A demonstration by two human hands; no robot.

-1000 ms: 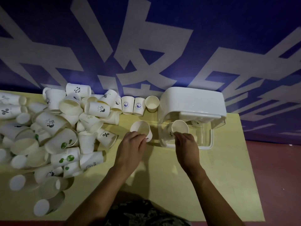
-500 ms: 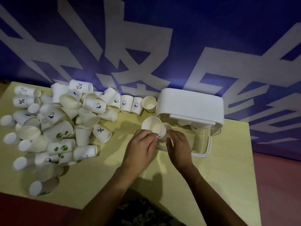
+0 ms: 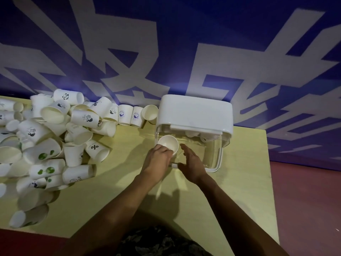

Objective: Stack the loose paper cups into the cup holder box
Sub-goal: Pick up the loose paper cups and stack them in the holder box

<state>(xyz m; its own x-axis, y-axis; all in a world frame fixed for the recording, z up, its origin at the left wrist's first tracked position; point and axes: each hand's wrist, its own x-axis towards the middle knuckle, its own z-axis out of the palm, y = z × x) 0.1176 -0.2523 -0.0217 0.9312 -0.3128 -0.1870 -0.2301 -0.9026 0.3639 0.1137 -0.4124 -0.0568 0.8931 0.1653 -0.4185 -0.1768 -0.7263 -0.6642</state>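
The left hand (image 3: 158, 157) is now holding a paper cup (image 3: 168, 144) at the open front of the cup holder box (image 3: 193, 132), at centre frame; a second ago it was gripping that cup out on the bench (image 3: 114, 182), left of the box. Its fingers are curling round the cup's near side. The right hand (image 3: 191, 161), which was pinching another cup inside the box, is now hanging just beside with fingers loosely straight, holding nothing. By my reading, one cup has gone in and this one is about to follow. Behind the box's clear wall, under the white lid, a few cups are showing dimly; their number is unclear. The pile of loose cups (image 3: 55, 141) is lying at the left of the frame, so most of the work remains.
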